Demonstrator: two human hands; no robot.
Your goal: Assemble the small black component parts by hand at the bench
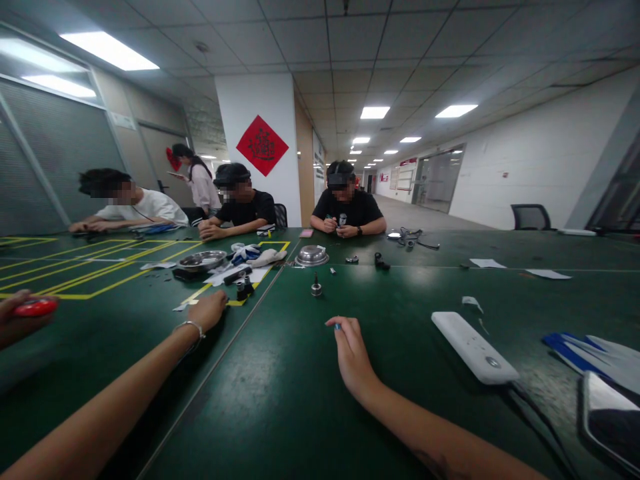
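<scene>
Small black cylindrical parts [245, 289] on the green table [280, 380] are flanked by the left hand [209, 312], whose grip cannot be told; a stemmed silver metal part [316, 288] is seen beyond the loosely opened right hand [354, 357].

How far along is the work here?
Nothing looks clearly finished: a small silver metal part with an upright stem stands apart from the small black-and-silver parts. The left hand is beside those, its grip unclear; the right hand looks empty. The loose parts may be what is left.
</scene>
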